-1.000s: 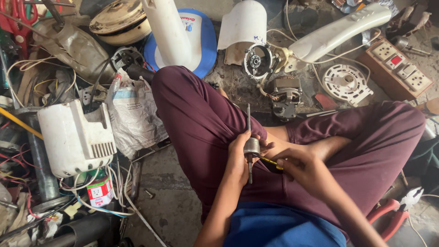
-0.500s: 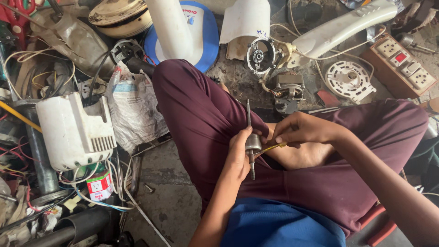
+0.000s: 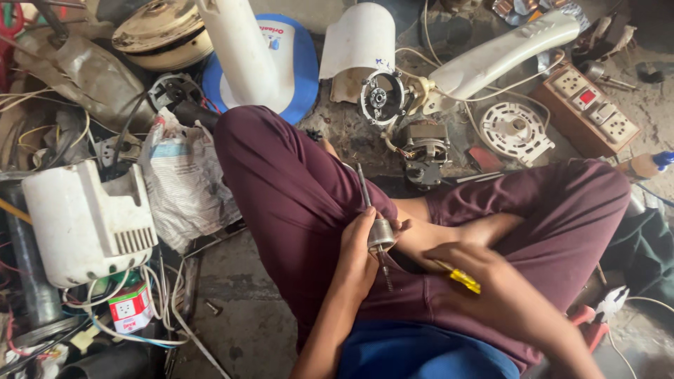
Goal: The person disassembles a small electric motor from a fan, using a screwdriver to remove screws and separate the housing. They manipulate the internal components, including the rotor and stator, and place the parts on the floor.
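I sit cross-legged in maroon trousers. My left hand [image 3: 359, 258] grips a small metal rotor [image 3: 381, 234] on a thin steel shaft [image 3: 364, 188], which stands nearly upright over my lap. My right hand [image 3: 472, 272] lies lower right of it, closed around a yellow-handled screwdriver [image 3: 464, 280] whose handle sticks out between the fingers. The screwdriver's tip is hidden. The two hands are a short way apart.
On the floor ahead lie a bare motor stator [image 3: 424, 150], a round motor bracket [image 3: 380, 97], a white fan housing [image 3: 359, 41], a white fan stand on a blue base [image 3: 247, 59] and a wooden socket board [image 3: 587, 109]. A white casing [image 3: 83, 223] and tangled wires crowd the left.
My right hand has dropped from beside the rotor down and right onto my lap with the screwdriver. The left hand keeps the rotor shaft upright, slightly lower.
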